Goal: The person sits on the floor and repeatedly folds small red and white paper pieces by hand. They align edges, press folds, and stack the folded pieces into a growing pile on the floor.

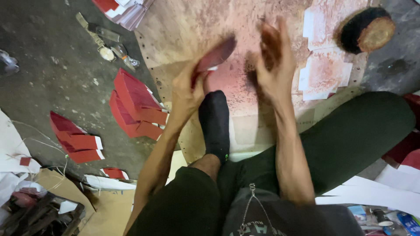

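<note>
Left hand (186,94): a red card piece (215,56) is pinched.
Right hand (273,61): spread, nothing held.
Done: folded red stacks (135,105) are laid left of the grip.
Left: flat blanks (323,72) are seen right of it.

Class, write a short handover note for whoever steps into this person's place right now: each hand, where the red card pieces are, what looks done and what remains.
Left hand: grip shut on a red card piece, blurred.
Right hand: open, raised over the stained board, holding nothing.
Done: folded red pieces stacked on the floor, left of the board; a smaller stack farther left.
Left: flat stained cutouts on the board's right side, by the round block.
</note>
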